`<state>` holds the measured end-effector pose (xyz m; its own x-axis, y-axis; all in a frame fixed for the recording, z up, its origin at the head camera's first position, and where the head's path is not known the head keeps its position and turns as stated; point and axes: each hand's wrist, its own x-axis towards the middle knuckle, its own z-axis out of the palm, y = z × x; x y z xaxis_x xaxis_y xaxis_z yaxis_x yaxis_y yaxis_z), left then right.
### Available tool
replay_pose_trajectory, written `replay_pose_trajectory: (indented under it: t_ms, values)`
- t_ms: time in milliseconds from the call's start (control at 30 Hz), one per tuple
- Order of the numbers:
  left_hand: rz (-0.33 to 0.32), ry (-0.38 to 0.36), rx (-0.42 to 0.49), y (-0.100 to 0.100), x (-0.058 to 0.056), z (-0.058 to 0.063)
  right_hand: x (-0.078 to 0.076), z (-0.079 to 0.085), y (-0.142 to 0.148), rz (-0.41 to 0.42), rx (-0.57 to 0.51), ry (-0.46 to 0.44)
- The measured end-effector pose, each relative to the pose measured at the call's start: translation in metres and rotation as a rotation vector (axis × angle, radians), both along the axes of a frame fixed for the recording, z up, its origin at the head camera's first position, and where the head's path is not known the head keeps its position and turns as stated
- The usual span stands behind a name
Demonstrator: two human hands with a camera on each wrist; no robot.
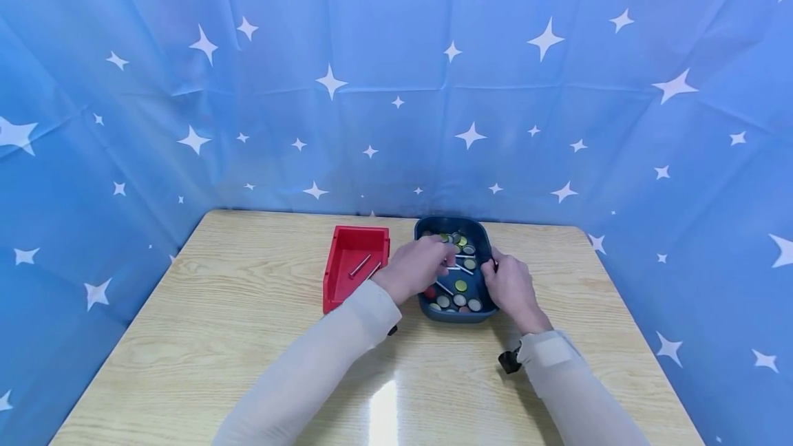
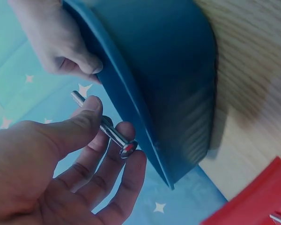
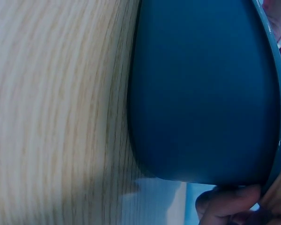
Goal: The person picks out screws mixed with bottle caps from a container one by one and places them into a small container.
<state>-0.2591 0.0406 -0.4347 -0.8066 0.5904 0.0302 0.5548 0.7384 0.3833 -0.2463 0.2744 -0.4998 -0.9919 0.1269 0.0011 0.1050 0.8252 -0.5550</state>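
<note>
Between the thumb and fingers of my left hand [image 1: 418, 266] is a silver bolt [image 2: 113, 133] with a rounded head; the left wrist view shows it just outside the rim of a dark blue bin [image 2: 154, 61]. From above, this hand is over the bin's left side. My right hand [image 1: 511, 288] grips the bin's right rim, its fingers [image 3: 229, 204] curled at the edge. Inside the bin lie several round caps [image 1: 460, 285], gold, silver and red, and several bolts [image 1: 444, 288].
A red tray [image 1: 331, 277] stands left of the bin, holding bolts [image 1: 359, 266]; my left forearm covers its near right corner. Both containers are on a wooden table [image 1: 248, 308]. A blue star-patterned cloth [image 1: 396, 122] hangs behind and at both sides.
</note>
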Motion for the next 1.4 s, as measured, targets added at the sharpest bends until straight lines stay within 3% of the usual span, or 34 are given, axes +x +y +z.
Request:
replay_pose_trajectory:
  t_ms: [533,1000,1200,1400]
  values:
    - [0.131,-0.071,0.149,-0.042,-0.003,0.009,0.000,-0.001,0.000,0.006,-0.026,0.017]
    - [0.213,-0.012,0.179,-0.082,-0.010,0.012,-0.001,-0.001,0.000,0.001,-0.039,0.004]
    - [0.255,0.026,0.202,-0.098,-0.010,0.005,0.000,-0.004,0.000,0.001,-0.048,-0.019]
    - [0.317,0.047,0.183,-0.113,-0.011,0.000,0.000,-0.005,0.001,0.004,-0.035,0.016]
